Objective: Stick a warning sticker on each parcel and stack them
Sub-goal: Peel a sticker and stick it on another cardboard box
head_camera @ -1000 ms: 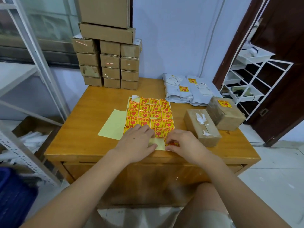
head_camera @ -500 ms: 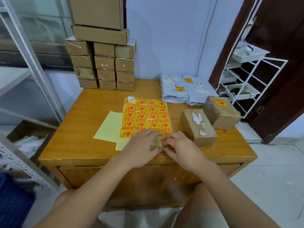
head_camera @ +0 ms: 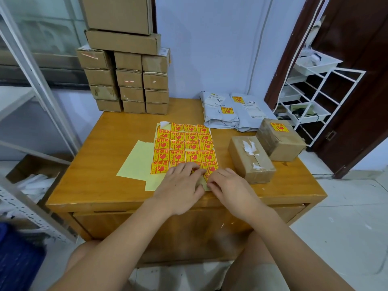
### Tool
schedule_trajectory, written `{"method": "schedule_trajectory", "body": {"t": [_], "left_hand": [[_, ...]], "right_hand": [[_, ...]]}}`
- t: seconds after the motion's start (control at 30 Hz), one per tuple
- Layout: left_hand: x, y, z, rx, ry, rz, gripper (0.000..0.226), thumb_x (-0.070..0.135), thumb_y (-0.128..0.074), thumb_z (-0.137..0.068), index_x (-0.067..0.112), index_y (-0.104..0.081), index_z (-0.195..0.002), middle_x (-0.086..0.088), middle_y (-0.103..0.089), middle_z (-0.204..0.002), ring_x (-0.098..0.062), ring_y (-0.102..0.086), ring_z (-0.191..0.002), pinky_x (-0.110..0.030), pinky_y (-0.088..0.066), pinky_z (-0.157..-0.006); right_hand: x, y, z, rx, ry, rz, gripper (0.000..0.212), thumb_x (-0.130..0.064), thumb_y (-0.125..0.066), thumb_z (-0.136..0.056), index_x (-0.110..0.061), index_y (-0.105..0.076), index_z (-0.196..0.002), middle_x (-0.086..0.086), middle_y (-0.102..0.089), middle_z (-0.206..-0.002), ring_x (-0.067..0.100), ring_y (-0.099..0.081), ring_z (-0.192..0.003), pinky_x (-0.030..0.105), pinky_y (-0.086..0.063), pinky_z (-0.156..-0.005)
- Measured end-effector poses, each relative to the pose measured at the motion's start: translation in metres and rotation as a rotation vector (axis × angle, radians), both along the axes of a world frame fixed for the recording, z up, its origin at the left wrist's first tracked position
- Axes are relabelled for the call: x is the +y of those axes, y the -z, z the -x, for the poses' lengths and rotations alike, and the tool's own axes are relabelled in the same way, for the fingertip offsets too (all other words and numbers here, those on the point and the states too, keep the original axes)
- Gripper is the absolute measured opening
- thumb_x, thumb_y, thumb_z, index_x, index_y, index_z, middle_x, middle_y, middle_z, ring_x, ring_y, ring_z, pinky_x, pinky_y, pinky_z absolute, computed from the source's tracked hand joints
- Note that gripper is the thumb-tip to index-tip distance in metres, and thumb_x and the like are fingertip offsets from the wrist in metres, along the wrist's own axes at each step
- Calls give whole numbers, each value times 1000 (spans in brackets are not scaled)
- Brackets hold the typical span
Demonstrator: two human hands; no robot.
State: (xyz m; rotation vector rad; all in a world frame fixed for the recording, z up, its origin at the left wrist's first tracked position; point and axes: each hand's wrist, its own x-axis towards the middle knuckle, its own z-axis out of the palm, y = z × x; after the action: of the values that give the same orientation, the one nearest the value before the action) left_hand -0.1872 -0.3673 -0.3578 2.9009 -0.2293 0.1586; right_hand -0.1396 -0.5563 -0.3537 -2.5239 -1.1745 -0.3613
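Two grey mailers [head_camera: 231, 111] and the far box [head_camera: 280, 139] already carry stickers; the near box [head_camera: 251, 159], just right of the sheet [head_camera: 184, 147] with its long axis running away from the person, has none and nothing is stacked. Left hand [head_camera: 180, 185] presses flat on the sheet's near edge, fingers fairly straight. Right hand [head_camera: 228, 185], fingers curled, seems to be picking at a sticker [head_camera: 210, 170] at the near right corner, though the pinch is hidden

The one head camera is looking forward and down, quite near the wooden table [head_camera: 100, 164], probably from a seat.
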Motion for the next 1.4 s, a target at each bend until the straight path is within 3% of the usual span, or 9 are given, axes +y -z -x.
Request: {"method": "schedule_trajectory", "body": {"t": [0.37,0.67,0.8,0.9,1.07,1.27,1.4], "left_hand": [[0,-1,-1,21,-12,14,52,48,-33,-105,31,-35,-154,8,-33,-150,-14,-28,-140,-37,-22,-118],[0,-1,-1,36,-14,13,52,48,-33,-105,32,-34,-155,9,-33,-150,-13,-27,-140,-37,-22,-119],[0,-3,-2,48,-15,13,52,48,-34,-106,32,-33,-156,9,-33,-150,-13,-28,-140,-36,-22,-119],[-1,-5,-2,57,-16,7,51,48,-35,-106,33,-34,-155,10,-33,-149,-13,-29,-139,-36,-22,-118],[-1,-9,-3,71,-8,3,53,47,-36,-105,33,-35,-156,10,-34,-148,-13,-29,-139,-37,-23,-119],[3,-20,-6,108,6,59,63,46,-52,-102,34,-27,-159,11,-39,-156,-14,-37,-143,-42,-35,-120],[8,-27,-4,31,33,98,44,43,-55,-102,35,-50,-145,15,-34,-156,-12,-36,-142,-35,-36,-116]], "right_hand": [[-5,-10,0,133,7,-43,7,-18,-52,-103,-14,-58,-100,-3,-54,-98,10,-49,-80,28,-47,-71],[-14,-14,10,150,54,-188,15,-29,-44,-102,-19,-55,-103,-8,-53,-105,11,-57,-80,36,-54,-71],[-17,-18,13,139,133,-291,16,-28,-47,-102,-16,-58,-101,-8,-54,-100,10,-55,-78,32,-51,-69],[-20,-17,13,169,215,-350,4,-21,-53,-102,-21,-58,-101,-9,-56,-96,5,-57,-81,27,-51,-70],[-21,-27,15,284,329,-535,19,-20,-53,-103,-37,-51,-94,-10,-68,-84,4,-68,-79,31,-59,-73],[-28,-36,18,245,316,-536,8,-22,-55,-102,-30,-55,-99,-10,-66,-80,3,-68,-76,33,-59,-68],[-33,-34,17,182,310,-509,8,-33,-51,-97,-28,-57,-99,-9,-63,-81,7,-66,-73,37,-58,-63]]}}
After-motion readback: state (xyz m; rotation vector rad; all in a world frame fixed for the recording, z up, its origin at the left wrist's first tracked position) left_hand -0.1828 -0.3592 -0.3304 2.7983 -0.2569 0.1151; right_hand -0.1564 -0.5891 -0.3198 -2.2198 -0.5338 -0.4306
